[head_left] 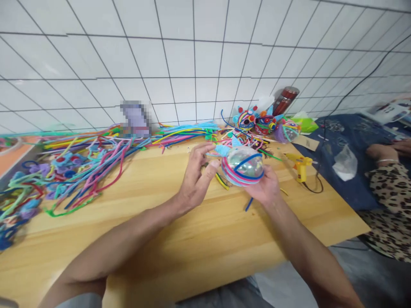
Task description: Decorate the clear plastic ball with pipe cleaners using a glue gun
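Observation:
My right hand (269, 187) holds a clear plastic ball (247, 164) from below and from its right side, above the wooden table. Pink, light blue and dark blue pipe cleaners wrap around the ball, and light blue pointed pieces (222, 149) stick up from its top. Just left of the ball is my left hand (196, 177), its fingers curved and the thumb apart. Nothing shows in its grasp; whether its fingertips touch the light blue piece is unclear. A short dark blue pipe cleaner (249, 204) lies below the ball.
Loose pipe cleaners (105, 158) cover the table's left and back. Finished decorated balls (245, 119) stand by a red-brown thermos (285, 100). A yellow glue gun (300, 166) with a cord sits at right. Beside it, a person's leopard-print sleeve (390, 184) rests over a dark blue cloth (340, 149).

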The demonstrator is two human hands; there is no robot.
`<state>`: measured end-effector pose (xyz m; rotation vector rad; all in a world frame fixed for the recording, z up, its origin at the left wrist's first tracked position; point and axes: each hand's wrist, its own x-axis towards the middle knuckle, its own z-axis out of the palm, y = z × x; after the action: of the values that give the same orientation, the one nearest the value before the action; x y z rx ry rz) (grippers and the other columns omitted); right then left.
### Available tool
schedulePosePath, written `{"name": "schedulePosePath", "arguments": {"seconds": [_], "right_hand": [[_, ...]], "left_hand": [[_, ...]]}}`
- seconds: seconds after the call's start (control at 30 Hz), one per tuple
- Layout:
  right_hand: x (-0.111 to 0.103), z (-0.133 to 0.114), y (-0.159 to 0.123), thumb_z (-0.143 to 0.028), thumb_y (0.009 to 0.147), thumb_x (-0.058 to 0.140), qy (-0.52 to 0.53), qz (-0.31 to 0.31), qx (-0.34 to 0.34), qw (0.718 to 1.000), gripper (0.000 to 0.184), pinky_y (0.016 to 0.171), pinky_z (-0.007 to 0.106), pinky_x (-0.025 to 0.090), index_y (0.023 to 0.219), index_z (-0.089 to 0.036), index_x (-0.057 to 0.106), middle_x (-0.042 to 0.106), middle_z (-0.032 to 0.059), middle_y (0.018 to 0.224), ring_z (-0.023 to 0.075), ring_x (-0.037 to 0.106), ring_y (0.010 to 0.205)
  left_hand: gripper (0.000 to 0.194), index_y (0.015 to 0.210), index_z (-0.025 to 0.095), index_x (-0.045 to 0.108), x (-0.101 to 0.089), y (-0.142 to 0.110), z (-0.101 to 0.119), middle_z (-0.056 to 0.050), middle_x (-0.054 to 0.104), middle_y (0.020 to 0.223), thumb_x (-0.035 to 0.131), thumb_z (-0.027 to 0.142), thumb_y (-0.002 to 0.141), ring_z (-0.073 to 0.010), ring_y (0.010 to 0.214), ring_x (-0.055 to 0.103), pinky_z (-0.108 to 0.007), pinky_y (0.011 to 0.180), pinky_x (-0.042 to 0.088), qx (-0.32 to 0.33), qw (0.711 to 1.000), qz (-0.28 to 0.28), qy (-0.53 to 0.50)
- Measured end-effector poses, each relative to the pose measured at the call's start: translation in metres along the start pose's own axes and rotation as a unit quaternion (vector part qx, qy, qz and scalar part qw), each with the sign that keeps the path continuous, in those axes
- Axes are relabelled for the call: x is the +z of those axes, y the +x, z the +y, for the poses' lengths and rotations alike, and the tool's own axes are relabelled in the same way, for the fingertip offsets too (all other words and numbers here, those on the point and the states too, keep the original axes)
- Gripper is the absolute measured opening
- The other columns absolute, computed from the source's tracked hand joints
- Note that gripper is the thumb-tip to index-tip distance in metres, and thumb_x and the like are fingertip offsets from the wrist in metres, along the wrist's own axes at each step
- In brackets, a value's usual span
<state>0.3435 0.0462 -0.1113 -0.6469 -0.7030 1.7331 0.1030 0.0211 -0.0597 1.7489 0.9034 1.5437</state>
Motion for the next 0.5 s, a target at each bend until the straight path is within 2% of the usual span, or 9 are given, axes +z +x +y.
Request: {"name": "schedulePosePath", "arguments": {"seconds": [0.13,0.23,0.3,0.37,0.5], "right_hand": [[0.010,0.001,-0.005,-0.050,0.075,0.081,0.002,0.015,0.022,1.000,0.041,0.127,0.055,0.041,0.111,-0.031,0.076,0.080,-0.0008,0.126,0.0285,0.065,0.134],[0.017,0.002,-0.008,-0.050,0.076,0.079,-0.002,0.004,0.017,1.000,0.042,0.128,0.058,0.039,0.114,-0.031,0.075,0.078,0.0002,0.132,0.0296,0.062,0.138],[0.020,0.003,-0.008,-0.049,0.077,0.078,-0.011,0.004,0.009,1.000,0.040,0.128,0.059,0.039,0.114,-0.032,0.075,0.077,-0.0001,0.133,0.0299,0.062,0.139],[0.020,0.004,-0.008,-0.048,0.078,0.078,-0.024,0.004,0.004,1.000,0.039,0.127,0.059,0.041,0.113,-0.032,0.076,0.078,-0.0007,0.130,0.0306,0.062,0.138],[0.020,0.007,-0.008,-0.049,0.078,0.079,-0.046,0.008,0.005,0.999,0.037,0.126,0.060,0.042,0.110,-0.030,0.077,0.081,0.0003,0.124,0.0327,0.065,0.135]], "left_hand": [[0.035,0.136,0.028,0.056,0.003,-0.019,-0.002,-0.010,0.053,0.144,0.062,0.041,0.104,-0.0263,0.137,0.051,-0.043,0.111,0.047,-0.007,1.000,0.022,-0.016],[0.034,0.131,0.026,0.057,0.008,-0.026,0.000,-0.010,0.060,0.134,0.062,0.044,0.103,-0.0257,0.127,0.058,-0.043,0.106,0.049,-0.072,0.995,-0.015,-0.073],[0.041,0.131,0.024,0.055,0.011,-0.028,0.000,-0.012,0.061,0.133,0.066,0.049,0.100,-0.0263,0.124,0.059,-0.041,0.101,0.051,-0.122,0.984,-0.036,-0.123],[0.051,0.130,0.023,0.054,0.014,-0.029,-0.002,-0.012,0.062,0.133,0.072,0.055,0.094,-0.0265,0.121,0.060,-0.039,0.096,0.053,-0.162,0.974,-0.035,-0.156],[0.064,0.129,0.023,0.054,0.017,-0.025,-0.009,-0.013,0.063,0.134,0.081,0.062,0.084,-0.0261,0.119,0.062,-0.039,0.097,0.054,-0.212,0.963,-0.031,-0.164]]}}
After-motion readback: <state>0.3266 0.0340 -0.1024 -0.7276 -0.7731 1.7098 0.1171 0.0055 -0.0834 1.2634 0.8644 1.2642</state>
